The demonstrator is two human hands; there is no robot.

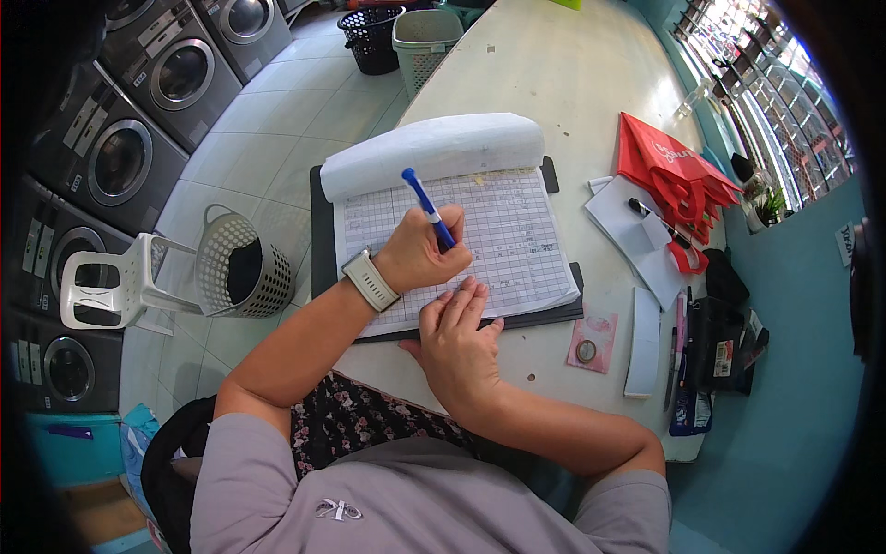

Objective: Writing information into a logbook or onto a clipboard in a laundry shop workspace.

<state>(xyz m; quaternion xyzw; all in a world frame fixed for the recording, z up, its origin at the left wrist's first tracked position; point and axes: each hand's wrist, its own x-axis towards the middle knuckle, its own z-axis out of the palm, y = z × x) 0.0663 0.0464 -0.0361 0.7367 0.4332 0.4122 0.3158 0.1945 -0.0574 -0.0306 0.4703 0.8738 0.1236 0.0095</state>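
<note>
My left hand (429, 248), with a pale-strapped watch (371, 280) on its wrist, grips a blue and white pen (421, 194) over a gridded record sheet (512, 228). The fingers hide the pen's tip. Handwritten entries fill parts of the grid. My right hand (462, 339) holds nothing; its fingertips rest on the sheet's lower part, just below the left hand. Upper pages (436, 149) are folded back over the top of the stack. Beneath the papers lies a black clipboard or folder (322, 235).
Right on the white table (533, 76) lie a red bag (668, 163), loose papers (623, 221), a marker (647, 211), a coin (586, 351) on a pink slip, a white pad (642, 343) and a black pouch (713, 339). Left are a plastic chair (97, 291), laundry basket (266, 277) and front-loading machines (119, 158).
</note>
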